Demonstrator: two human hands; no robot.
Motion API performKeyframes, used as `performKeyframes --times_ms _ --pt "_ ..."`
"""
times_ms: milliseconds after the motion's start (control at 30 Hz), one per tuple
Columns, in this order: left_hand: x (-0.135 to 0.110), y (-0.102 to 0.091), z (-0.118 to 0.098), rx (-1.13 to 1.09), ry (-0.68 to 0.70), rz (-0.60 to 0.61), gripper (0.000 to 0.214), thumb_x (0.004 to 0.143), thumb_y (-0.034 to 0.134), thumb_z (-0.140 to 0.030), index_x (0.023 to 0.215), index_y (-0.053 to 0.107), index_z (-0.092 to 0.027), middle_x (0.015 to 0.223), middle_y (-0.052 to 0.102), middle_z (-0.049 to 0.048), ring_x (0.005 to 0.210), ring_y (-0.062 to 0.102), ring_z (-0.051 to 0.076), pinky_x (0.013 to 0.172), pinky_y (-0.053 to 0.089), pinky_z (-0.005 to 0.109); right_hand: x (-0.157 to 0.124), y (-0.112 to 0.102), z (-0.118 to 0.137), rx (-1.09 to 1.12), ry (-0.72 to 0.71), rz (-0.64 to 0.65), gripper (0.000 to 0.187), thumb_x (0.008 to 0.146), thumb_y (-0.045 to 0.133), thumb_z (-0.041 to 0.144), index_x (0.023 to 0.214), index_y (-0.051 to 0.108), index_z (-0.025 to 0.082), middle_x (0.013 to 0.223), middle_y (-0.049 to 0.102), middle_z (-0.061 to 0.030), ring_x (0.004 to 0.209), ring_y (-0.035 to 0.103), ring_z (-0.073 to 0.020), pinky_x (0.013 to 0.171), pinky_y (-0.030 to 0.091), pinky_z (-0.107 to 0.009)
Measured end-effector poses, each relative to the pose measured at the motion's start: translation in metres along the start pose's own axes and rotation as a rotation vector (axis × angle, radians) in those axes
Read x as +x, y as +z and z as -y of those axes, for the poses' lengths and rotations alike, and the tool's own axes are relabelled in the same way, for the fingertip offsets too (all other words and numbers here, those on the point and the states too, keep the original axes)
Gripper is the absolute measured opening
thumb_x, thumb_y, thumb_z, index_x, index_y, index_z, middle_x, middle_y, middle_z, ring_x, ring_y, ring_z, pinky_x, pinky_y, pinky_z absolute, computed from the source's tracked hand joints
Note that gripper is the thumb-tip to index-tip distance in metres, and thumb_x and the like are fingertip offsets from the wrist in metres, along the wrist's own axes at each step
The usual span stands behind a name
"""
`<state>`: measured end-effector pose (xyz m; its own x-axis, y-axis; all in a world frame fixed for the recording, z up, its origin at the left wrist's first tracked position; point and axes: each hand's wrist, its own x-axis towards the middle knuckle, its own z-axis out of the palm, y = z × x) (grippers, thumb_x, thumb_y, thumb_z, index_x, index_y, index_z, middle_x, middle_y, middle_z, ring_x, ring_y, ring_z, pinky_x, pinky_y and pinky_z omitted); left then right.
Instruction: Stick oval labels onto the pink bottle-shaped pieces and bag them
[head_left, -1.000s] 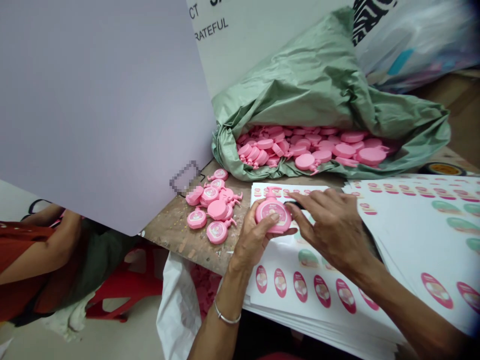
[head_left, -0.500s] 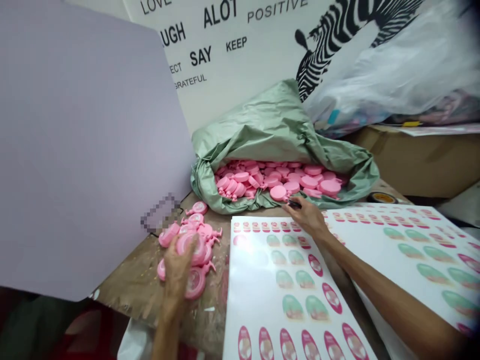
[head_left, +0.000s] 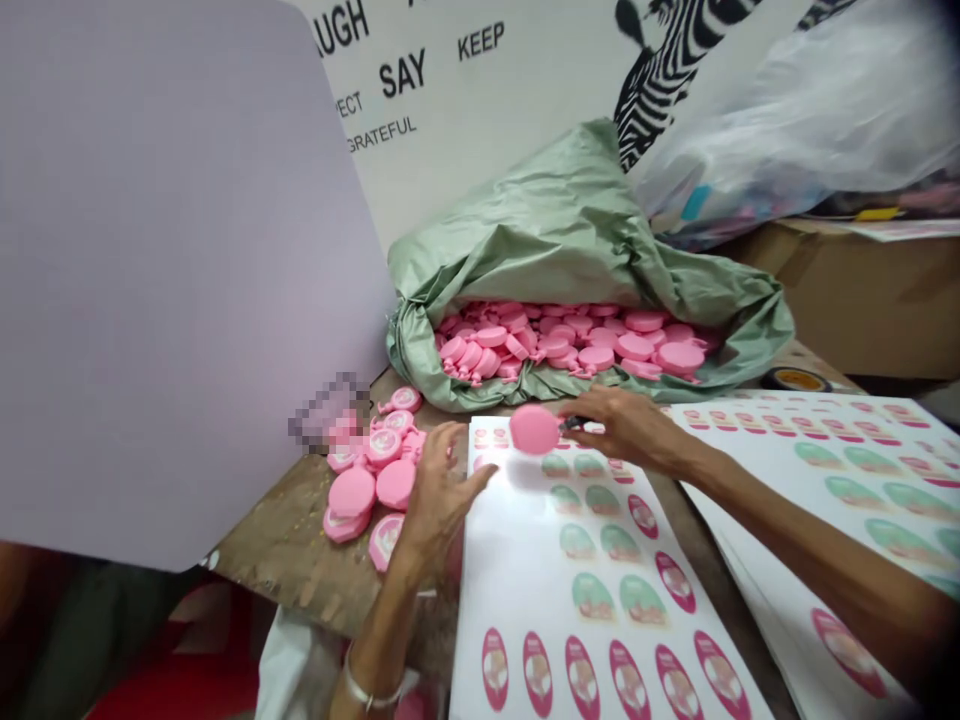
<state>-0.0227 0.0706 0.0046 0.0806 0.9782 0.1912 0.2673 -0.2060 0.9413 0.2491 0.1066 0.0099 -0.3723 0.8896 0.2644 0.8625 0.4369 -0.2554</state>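
Observation:
My right hand [head_left: 626, 428] pinches a plain pink bottle-shaped plastic piece [head_left: 534, 429] and holds it just above the top of a white sticker sheet [head_left: 517, 560]. My left hand [head_left: 436, 497] hovers with fingers spread at the sheet's left edge, beside a small pile of pink pieces [head_left: 375, 470], some with round labels on them. The sheet carries rows of green and pink oval stickers.
A green plastic bag [head_left: 570, 250] full of pink pieces [head_left: 570, 340] lies open behind the sheet. More sticker sheets [head_left: 847, 470] lie to the right. A roll of tape [head_left: 795, 380], a cardboard box [head_left: 862, 290] and clear bags stand at the back right.
My right hand has drawn a plain pink piece out of the bag and brought it over the sheet. My left hand has left the pile of labelled pieces and moved right.

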Motion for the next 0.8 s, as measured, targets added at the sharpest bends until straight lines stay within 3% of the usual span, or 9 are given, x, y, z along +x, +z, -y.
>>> performKeyframes --times_ms 33,100,167,200,267,367,433,567,800 --pt "0.0 0.006 -0.001 -0.038 -0.043 0.135 0.049 0.066 0.079 -0.031 0.112 0.065 -0.022 0.121 0.061 0.0099 0.113 0.055 0.027 0.092 0.047 0.036 -0.007 -0.008 0.014 0.058 -0.16 0.04 0.02 0.084 0.061 0.032 0.098 0.073 0.024 0.089 0.071 -0.0046 0.085 0.062 -0.0179 0.076 0.043 -0.028" --pt "-0.007 0.013 -0.003 -0.116 -0.162 0.441 0.044 0.065 0.079 -0.033 0.106 0.069 -0.02 0.11 0.067 0.0096 0.103 0.06 0.026 0.085 0.05 0.034 -0.019 -0.019 0.039 0.16 -0.341 0.105 0.018 0.085 0.06 0.029 0.097 0.072 0.025 0.082 0.069 -0.0028 0.078 0.06 -0.0158 0.072 0.042 -0.027" --pt "-0.018 0.017 -0.001 -0.228 -0.284 0.613 0.033 0.068 0.077 -0.036 0.093 0.071 -0.017 0.092 0.07 0.0079 0.086 0.064 0.023 0.077 0.051 0.032 -0.024 -0.019 0.055 0.266 -0.341 0.133 0.021 0.085 0.061 0.032 0.102 0.07 0.025 0.086 0.069 -0.0023 0.08 0.061 -0.0154 0.072 0.043 -0.027" --pt "-0.025 0.018 0.002 -0.308 -0.338 0.614 0.029 0.07 0.075 -0.037 0.089 0.07 -0.016 0.085 0.07 0.0071 0.079 0.065 0.021 0.074 0.052 0.031 -0.024 -0.015 0.059 0.327 -0.295 0.128 0.026 0.085 0.062 0.036 0.107 0.069 0.025 0.093 0.07 -0.0029 0.084 0.062 -0.0159 0.073 0.044 -0.027" --pt "-0.035 0.015 0.009 -0.496 -0.424 0.452 0.027 0.074 0.072 -0.037 0.089 0.067 -0.015 0.079 0.069 0.0071 0.07 0.065 0.018 0.067 0.053 0.029 -0.02 0.001 0.06 0.408 -0.129 0.073 0.033 0.088 0.055 0.043 0.112 0.065 0.023 0.103 0.07 -0.0042 0.087 0.063 -0.0166 0.074 0.046 -0.027" --pt "-0.035 0.008 0.02 -0.643 -0.454 0.15 0.029 0.076 0.071 -0.034 0.095 0.061 -0.014 0.083 0.069 0.0078 0.063 0.065 0.014 0.057 0.053 0.023 -0.007 0.039 0.06 0.305 0.146 -0.066 0.032 0.095 0.04 0.039 0.101 0.064 0.019 0.09 0.071 -0.0042 0.076 0.063 -0.0166 0.067 0.043 -0.028" --pt "-0.027 0.006 0.027 -0.657 -0.427 0.024 0.034 0.075 0.072 -0.033 0.099 0.059 -0.013 0.09 0.068 0.0082 0.062 0.065 0.014 0.053 0.053 0.022 0.0 0.064 0.064 0.193 0.227 -0.124 0.027 0.093 0.042 0.035 0.092 0.063 0.018 0.08 0.07 -0.0051 0.073 0.061 -0.0189 0.068 0.04 -0.031" --pt "-0.01 0.013 0.04 -0.687 -0.402 -0.03 0.04 0.074 0.074 -0.037 0.103 0.058 -0.014 0.096 0.067 0.0085 0.067 0.067 0.014 0.057 0.057 0.024 0.004 0.094 0.075 0.072 0.224 -0.177 0.022 0.09 0.045 0.031 0.088 0.061 0.017 0.084 0.069 -0.0108 0.083 0.056 -0.0243 0.077 0.032 -0.037" --pt "-0.007 0.022 0.059 -0.687 -0.43 0.034 0.045 0.073 0.074 -0.04 0.106 0.062 -0.013 0.088 0.068 0.0078 0.069 0.069 0.017 0.066 0.059 0.031 -0.003 0.104 0.073 0.029 0.192 -0.178 0.021 0.09 0.043 0.028 0.087 0.06 0.017 0.085 0.068 -0.0099 0.086 0.052 -0.0231 0.081 0.027 -0.037"
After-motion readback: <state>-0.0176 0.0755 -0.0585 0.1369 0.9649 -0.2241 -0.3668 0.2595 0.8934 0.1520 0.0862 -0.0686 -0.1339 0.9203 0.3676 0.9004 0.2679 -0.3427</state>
